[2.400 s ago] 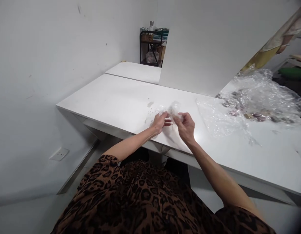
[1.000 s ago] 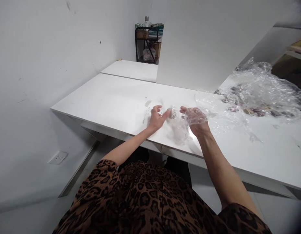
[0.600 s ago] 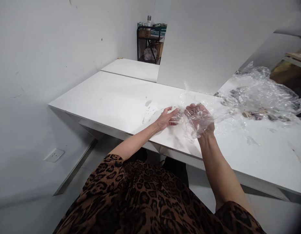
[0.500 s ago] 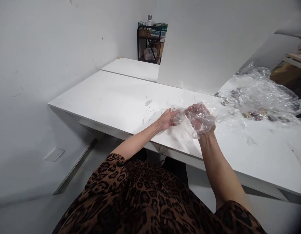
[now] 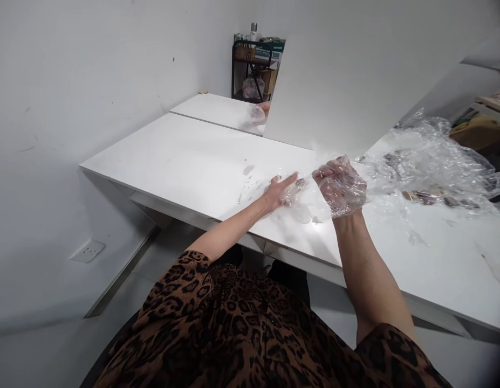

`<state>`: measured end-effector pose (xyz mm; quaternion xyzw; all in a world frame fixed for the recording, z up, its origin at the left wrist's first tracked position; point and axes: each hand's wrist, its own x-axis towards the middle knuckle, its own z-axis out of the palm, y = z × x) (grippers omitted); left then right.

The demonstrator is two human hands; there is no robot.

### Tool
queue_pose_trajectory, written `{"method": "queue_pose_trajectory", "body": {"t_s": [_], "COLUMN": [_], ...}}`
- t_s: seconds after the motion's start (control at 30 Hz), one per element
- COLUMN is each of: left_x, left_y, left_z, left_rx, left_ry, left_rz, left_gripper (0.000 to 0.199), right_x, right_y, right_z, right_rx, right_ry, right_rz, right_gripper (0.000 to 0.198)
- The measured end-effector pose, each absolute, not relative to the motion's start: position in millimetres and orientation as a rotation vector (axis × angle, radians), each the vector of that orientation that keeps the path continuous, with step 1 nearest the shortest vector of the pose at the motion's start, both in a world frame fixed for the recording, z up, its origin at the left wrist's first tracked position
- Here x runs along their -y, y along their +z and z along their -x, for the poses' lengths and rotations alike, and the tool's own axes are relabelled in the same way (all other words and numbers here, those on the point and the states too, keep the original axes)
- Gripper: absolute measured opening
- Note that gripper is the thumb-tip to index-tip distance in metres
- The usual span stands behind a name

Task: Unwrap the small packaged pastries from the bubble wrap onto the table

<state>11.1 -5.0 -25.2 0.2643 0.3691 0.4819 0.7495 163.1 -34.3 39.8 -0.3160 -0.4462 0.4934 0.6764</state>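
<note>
Crinkled clear plastic film [image 5: 308, 207] stretches between my two hands over the white table. My right hand [image 5: 341, 186] is closed on the film, which also covers its fingers and palm. On the left side of the film, my left hand [image 5: 278, 193] grips it with the lower fingers, while its thumb and forefinger stick out. A small brownish patch shows in the film by the left fingertips; what it is I cannot tell. To the right, a large heap of clear plastic [image 5: 431, 156] spreads over the table, with small dark and brownish pieces under or in it.
A tall white panel [image 5: 334, 81] stands along the table's far edge. Beyond it, another person's hand [image 5: 265, 109] shows over the white table [image 5: 164, 161]. Wet-looking marks [image 5: 248, 170] lie left of my hands. A black shelf [image 5: 253, 59] stands at the back by the wall.
My hands have moved apart, the right one up and to the right, drawing the film between them. Another person's hand has come into view beside the panel.
</note>
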Motion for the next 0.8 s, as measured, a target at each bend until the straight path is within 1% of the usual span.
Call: {"method": "queue_pose_trajectory", "body": {"t_s": [0.07, 0.1, 0.23, 0.33, 0.4, 0.47, 0.6, 0.63, 0.7, 0.77, 0.8], "left_x": [7.4, 7.6, 2.7, -1.3, -1.2, 1.6, 10.1, 11.5, 12.2, 10.0, 8.2], "left_y": [-26.6, -27.9, -34.9, -37.6, -36.2, -32.7, -24.7, -23.3, -21.8, -22.0, -22.7], "left_z": [-15.5, -16.9, -15.5, -9.2, -3.7, 1.5, 4.8, 3.6, -0.5, -5.1, -7.2], "left_rx": [-0.853, -0.878, -1.07, -1.203, -1.226, -1.218, -1.13, -1.102, -1.064, -1.07, -1.087], "left_ry": [1.007, 0.982, 1.02, 1.157, 1.285, 1.402, 1.501, 1.496, 1.446, 1.362, 1.318], "left_rz": [-0.686, -0.725, -0.728, -0.741, -0.829, -0.946, -1.243, -1.327, -1.457, -1.51, -1.515], "left_gripper": [0.096, 0.096, 0.079, 0.076, 0.075, 0.064, 0.029, 0.026, 0.027, 0.03, 0.031], "right_x": [30.9, 29.6, 26.8, 25.1, 21.3, 15.2, 4.2, 3.0, 1.9, 0.4, -1.3], "right_y": [45.5, 49.0, 66.7, 81.7, 91.6, 101.9, 126.7, 133.6, 146.6, 157.6, 162.1], "right_z": [-155.8, -153.9, -159.1, -172.9, -184.8, -196.7, -209.5, -209.2, -205.3, -200.7, -199.5], "right_rx": [1.04, 1.047, 1.033, 1.005, 0.982, 0.979, 1.032, 1.033, 1.01, 1.046, 1.117], "right_ry": [1.132, 1.153, 1.183, 1.108, 1.095, 1.119, 1.196, 1.195, 1.153, 1.112, 1.054], "right_rz": [0.688, 0.663, 0.551, 0.486, 0.425, 0.338, 0.27, 0.265, 0.282, 0.406, 0.537], "right_gripper": [0.039, 0.039, 0.032, 0.02, 0.016, 0.018, 0.021, 0.022, 0.029, 0.033, 0.035]}}
